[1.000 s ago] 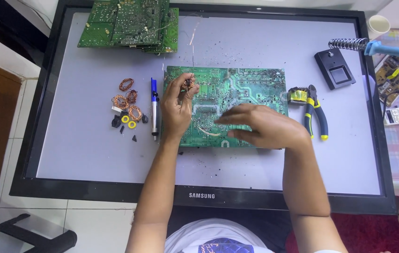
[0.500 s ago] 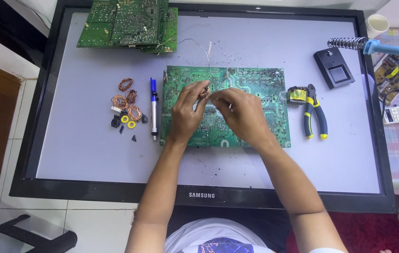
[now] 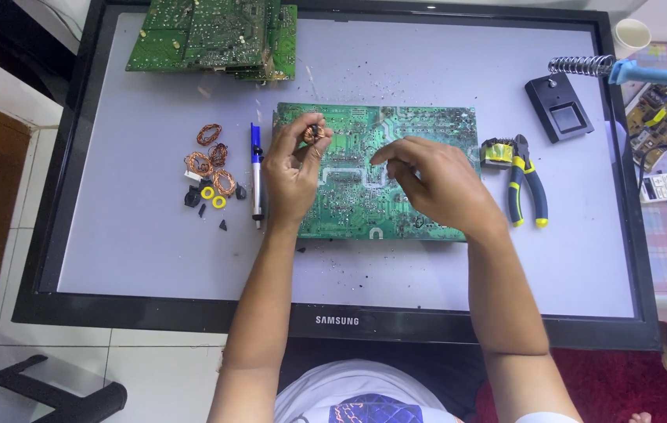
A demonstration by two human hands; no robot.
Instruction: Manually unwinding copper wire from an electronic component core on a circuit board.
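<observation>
- Flat under my hands lies a big monitor (image 3: 114, 258) on its back, its pale grey screen serving as the work surface, black frame all round and white floor tiles past its left edge.
- Open screen runs wide along the near side, between the board and the bottom frame, and also across the far middle; only dark crumbs are scattered there.
- My left hand (image 3: 293, 171) is raised over the left end of the green circuit board (image 3: 412, 129), thumb and fingertips pinched shut on a small copper coil (image 3: 315, 133).
- My right hand (image 3: 435, 182) hovers over the middle of the board, fingers curled loosely with nothing in them that I can see; the two hands are near each other but apart.
- That board lies solder side up at the centre of the screen, square to the frame.
- Just left of my left hand lies a blue and white desoldering pump (image 3: 255, 168), and beyond it a cluster of copper coils (image 3: 207, 157) with yellow rings and black bits.
- Just right of the board sit yellow-handled pliers (image 3: 525, 184), close to my right wrist.
- Further right stands a black soldering stand (image 3: 559, 106) with its spring holder, a blue-handled iron (image 3: 654, 74) in it.
- A stack of green boards (image 3: 216, 35) overhangs the far left edge.
</observation>
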